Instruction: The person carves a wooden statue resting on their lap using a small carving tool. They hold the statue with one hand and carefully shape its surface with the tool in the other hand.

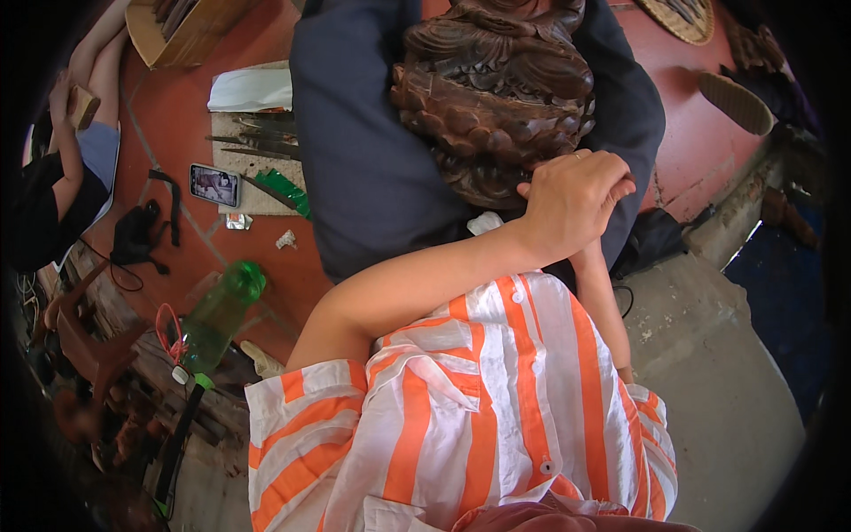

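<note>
A dark brown carved wooden figure (pixel 496 106) with a petalled base rests between my dark-trousered legs. My left hand (pixel 576 199) crosses in front of me to the lower right part of its base. The fingers curl over with the thumb near the wood, and what they close on is hidden. My right forearm (pixel 603 301) rises behind it; the right hand is covered by the left, so its fingers do not show. A crumpled white scrap (pixel 484 222) lies below the base, close to my left wrist.
Left of my legs, a mat (pixel 232 160) bears several carving tools (pixel 266 135) beside a phone (pixel 214 184). A green bottle (pixel 213 315) lies nearer me. A person (pixel 66 168) sits far left, holding a wooden block (pixel 83 107). A wooden box (pixel 182 31) stands beyond; a sandal sole (pixel 736 104) shows right.
</note>
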`<state>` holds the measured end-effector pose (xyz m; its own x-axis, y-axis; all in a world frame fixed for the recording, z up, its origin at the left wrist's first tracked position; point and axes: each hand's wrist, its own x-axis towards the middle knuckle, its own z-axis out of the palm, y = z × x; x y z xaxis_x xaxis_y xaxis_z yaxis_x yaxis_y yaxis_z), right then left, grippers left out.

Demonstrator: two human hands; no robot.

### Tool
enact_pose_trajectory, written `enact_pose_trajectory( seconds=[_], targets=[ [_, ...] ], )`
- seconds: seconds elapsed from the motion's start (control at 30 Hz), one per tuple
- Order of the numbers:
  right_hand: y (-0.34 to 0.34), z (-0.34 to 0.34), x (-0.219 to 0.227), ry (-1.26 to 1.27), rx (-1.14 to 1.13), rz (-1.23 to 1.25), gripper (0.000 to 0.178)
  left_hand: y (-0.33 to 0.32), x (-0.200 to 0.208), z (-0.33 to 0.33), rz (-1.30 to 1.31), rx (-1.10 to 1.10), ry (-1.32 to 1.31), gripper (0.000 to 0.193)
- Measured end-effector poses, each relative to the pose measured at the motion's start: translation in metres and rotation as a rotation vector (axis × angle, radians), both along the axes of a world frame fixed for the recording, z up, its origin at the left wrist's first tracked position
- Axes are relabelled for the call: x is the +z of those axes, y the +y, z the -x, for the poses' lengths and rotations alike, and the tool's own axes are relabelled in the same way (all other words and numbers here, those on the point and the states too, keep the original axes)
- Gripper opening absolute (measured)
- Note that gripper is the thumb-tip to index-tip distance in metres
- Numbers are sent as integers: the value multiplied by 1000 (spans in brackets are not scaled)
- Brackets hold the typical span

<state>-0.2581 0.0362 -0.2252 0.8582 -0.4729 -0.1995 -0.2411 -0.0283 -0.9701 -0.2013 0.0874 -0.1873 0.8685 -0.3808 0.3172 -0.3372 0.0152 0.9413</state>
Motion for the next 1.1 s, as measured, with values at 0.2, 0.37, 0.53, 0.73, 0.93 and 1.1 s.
enact_pose_trajectory(
  seconds=[0.2, 0.37, 0.53, 0.73, 0.93, 1.1],
  targets=[
    [-1, -4, -3, -8, 9, -5, 37, -1, -6, -3, -7, -9, 85, 20],
    [1, -1, 0, -1, -9, 3, 36, 4, -1, -1, 12, -46, 37, 21],
    [1, -2, 1, -3, -9, 8, 35, 1, -4, -6, 74, -26, 136, 22],
    [0, -3, -1, -4, -5, 10, 35, 5, -9, -8, 82, -89, -65, 19],
    [-1, -2, 2, 0, -16, 18, 34, 2, -5, -8, 67, -28, -3, 18],
    [0, -3, -1, -4, -14, 23, 33, 3, -6, -9, 98, -72, -138, 17]
  ],
)
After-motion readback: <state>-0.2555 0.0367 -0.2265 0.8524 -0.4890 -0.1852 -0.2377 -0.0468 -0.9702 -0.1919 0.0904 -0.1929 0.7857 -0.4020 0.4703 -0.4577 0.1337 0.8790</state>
